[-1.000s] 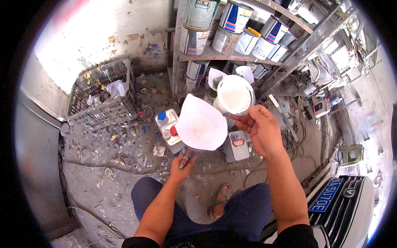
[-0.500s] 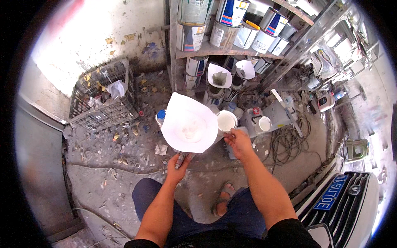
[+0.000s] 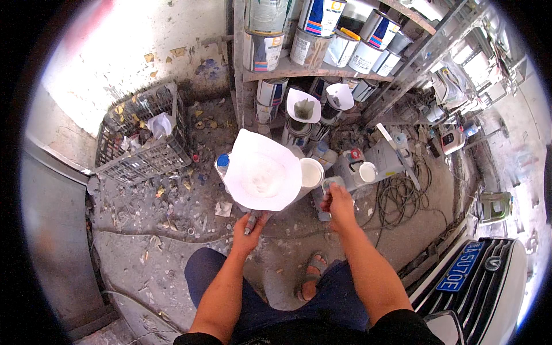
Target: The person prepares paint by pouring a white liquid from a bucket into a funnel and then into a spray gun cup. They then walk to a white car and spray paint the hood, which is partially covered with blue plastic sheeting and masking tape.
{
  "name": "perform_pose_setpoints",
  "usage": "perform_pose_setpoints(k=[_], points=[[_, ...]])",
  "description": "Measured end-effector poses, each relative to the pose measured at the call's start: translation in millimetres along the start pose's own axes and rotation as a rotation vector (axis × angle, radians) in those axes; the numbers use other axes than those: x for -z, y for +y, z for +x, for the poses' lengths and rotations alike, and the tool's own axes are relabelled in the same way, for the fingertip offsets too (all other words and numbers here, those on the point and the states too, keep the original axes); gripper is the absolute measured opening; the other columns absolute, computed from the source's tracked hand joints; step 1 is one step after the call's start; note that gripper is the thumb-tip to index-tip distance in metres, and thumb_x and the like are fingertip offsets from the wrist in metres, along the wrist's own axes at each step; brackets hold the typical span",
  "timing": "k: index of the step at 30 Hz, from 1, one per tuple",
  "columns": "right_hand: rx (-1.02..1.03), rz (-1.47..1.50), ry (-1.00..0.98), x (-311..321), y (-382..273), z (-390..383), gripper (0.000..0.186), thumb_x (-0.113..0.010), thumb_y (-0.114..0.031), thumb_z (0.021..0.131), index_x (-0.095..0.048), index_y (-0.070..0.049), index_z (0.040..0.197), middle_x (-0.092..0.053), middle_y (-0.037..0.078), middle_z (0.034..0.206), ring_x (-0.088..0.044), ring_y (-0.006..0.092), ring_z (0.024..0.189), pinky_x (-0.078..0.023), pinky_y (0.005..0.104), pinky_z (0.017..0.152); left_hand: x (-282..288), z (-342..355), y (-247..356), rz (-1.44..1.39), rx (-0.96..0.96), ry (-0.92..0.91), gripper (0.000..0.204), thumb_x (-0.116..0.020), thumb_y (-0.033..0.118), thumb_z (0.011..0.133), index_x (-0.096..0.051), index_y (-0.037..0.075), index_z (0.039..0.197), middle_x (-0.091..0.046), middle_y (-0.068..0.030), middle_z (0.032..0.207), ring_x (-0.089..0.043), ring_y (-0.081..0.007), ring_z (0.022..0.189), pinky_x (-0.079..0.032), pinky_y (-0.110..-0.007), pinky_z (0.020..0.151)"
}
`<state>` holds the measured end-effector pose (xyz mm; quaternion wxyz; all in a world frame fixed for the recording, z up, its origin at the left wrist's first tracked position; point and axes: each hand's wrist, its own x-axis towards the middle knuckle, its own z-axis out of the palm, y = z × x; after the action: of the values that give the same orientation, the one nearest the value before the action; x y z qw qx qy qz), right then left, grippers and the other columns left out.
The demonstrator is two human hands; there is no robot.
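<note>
My left hand (image 3: 247, 231) is wrapped round a grey metal-looking handle (image 3: 251, 223). Above it sits a wide white paper funnel (image 3: 265, 158), which hides most of whatever the handle belongs to. Whitish material shows at the funnel's bottom. Just right of the funnel stands a white cup (image 3: 311, 172). My right hand (image 3: 340, 208) is apart from that cup, to its lower right, with fingers curled in. Whether anything small is between them is hidden. Beyond its fingertips is a grey container (image 3: 332, 184). Behind the funnel, a blue-capped bottle (image 3: 223, 162) is partly covered.
Shelves (image 3: 322, 73) of paint cans rise ahead, with two more paper funnels (image 3: 303, 106) on cans below. A littered plastic crate (image 3: 144, 158) stands left. At right are another white cup (image 3: 368, 172), a coiled hose (image 3: 397, 201) and a car front (image 3: 489, 287).
My right hand has left the white cup's rim and moved slightly right and down, its fingers curling in. My left hand and the funnel have barely moved.
</note>
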<state>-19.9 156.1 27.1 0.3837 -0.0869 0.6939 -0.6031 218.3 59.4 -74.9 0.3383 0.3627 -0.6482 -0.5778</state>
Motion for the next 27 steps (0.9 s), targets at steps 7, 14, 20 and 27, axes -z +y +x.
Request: perform_pose_setpoints(k=[7, 14, 20, 27], points=[[0.44, -0.347, -0.222, -19, -83, -64, 0.019, -0.053, -0.02, 0.092, -0.048, -0.003, 0.1, -0.052, 0.004, 0.079, -0.052, 0.0123, 0.068, -0.046, 0.0279, 0.061, -3, 1, 18, 0.009, 0.011, -0.009, 0.016, -0.063, 0.013, 0.085, -0.065, 0.001, 0.095, -0.066, -0.0034, 0.082, -0.057, -0.0085, 0.074, -0.045, -0.026, 0.065], [0.894, -0.882, -0.369, -52, -133, -107, 0.028, -0.064, -0.015, 0.081, -0.052, -0.008, 0.105, -0.058, 0.012, 0.085, -0.06, 0.0266, 0.075, -0.048, 0.0373, 0.067, -4, -3, 42, 0.092, 0.081, 0.027, 0.014, -0.063, 0.011, 0.085, -0.063, 0.0, 0.094, -0.063, -0.0003, 0.077, -0.053, -0.0063, 0.07, -0.044, -0.025, 0.062], [1.118, -1.114, -0.338, -61, -133, -103, 0.023, -0.066, -0.017, 0.077, -0.056, -0.01, 0.096, -0.059, 0.012, 0.083, -0.06, 0.0318, 0.073, -0.048, 0.0417, 0.062, -5, 0, 42, 0.03, 0.033, -0.014, 0.015, -0.063, 0.011, 0.085, -0.063, 0.0, 0.095, -0.063, 0.0001, 0.079, -0.053, -0.0061, 0.072, -0.044, -0.024, 0.065], [1.143, -0.958, -0.222, -58, -142, -108, 0.015, -0.066, -0.012, 0.076, -0.058, -0.008, 0.089, -0.061, 0.011, 0.081, -0.061, 0.0322, 0.072, -0.049, 0.04, 0.061, -4, -4, 37, 0.114, 0.04, 0.027, 0.018, -0.065, 0.016, 0.084, -0.063, 0.0, 0.094, -0.064, -0.0022, 0.078, -0.055, -0.0092, 0.073, -0.044, -0.027, 0.066]])
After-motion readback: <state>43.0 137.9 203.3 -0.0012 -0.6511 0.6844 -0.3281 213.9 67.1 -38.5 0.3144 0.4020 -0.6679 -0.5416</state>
